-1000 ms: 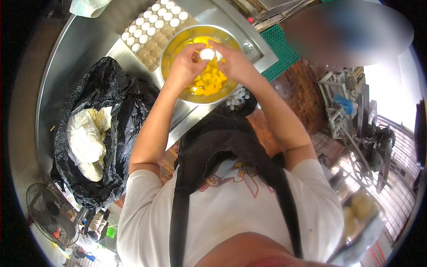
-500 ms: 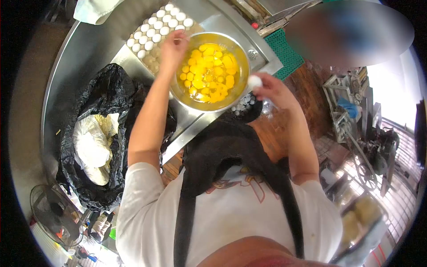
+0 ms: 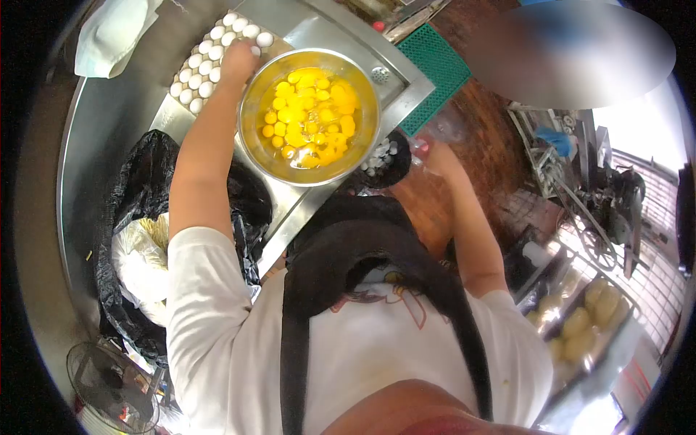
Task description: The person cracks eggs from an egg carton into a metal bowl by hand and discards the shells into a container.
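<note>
My left hand (image 3: 239,61) is over the egg tray (image 3: 170,119), its fingers closed about a white egg (image 3: 255,51) at the near right side. Rows of white eggs (image 3: 205,46) fill the tray's far part. Beside it stands a large metal bowl (image 3: 246,148) holding many yolks and clear egg white (image 3: 308,119). My right hand (image 3: 437,156) is lower, right of the bowl, by a black-lined bin (image 3: 397,170) with eggshells (image 3: 378,156) inside. Its fingertips are blurred, and no egg or shell shows clearly in them.
A black plastic bag (image 3: 119,210) with a clear bag (image 3: 138,264) inside lies at left on the metal counter (image 3: 94,145). A green mat (image 3: 433,72) is beyond the counter's corner. A cloth (image 3: 112,36) hangs at upper left. At lower left is a fan (image 3: 112,388).
My left hand has moved from the bowl's rim to the eggs. My right hand has dropped from beside the bowl toward the bin, and the white shell in it no longer shows.
</note>
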`<state>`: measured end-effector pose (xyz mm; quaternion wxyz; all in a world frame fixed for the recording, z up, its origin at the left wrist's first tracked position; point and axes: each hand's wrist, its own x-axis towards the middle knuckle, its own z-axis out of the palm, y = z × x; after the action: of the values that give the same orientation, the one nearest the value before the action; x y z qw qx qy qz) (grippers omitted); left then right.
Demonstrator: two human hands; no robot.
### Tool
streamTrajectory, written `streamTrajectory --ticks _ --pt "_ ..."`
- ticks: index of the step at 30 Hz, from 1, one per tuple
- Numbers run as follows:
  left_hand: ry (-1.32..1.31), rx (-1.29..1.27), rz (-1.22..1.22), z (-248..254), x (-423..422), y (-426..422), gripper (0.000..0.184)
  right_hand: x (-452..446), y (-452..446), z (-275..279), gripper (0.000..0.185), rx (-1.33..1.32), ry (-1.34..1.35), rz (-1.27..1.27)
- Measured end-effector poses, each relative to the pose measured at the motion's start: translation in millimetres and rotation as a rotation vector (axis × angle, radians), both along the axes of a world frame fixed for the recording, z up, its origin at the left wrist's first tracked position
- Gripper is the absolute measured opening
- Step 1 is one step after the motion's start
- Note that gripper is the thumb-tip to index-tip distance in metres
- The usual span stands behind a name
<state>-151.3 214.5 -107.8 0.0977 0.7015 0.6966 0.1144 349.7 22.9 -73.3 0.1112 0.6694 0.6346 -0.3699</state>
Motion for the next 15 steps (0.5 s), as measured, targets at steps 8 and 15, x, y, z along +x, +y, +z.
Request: streamTrajectory --ticks 8,15 --pt "-1.162 -0.302 0.006 90 131 -71 0.035 -91 32 89 0.055 0.494 0.747 -0.157" --pt "-1.55 -0.513 0.096 79 215 -131 0.056 -89 67 56 0.055 0.567 0.619 0.074"
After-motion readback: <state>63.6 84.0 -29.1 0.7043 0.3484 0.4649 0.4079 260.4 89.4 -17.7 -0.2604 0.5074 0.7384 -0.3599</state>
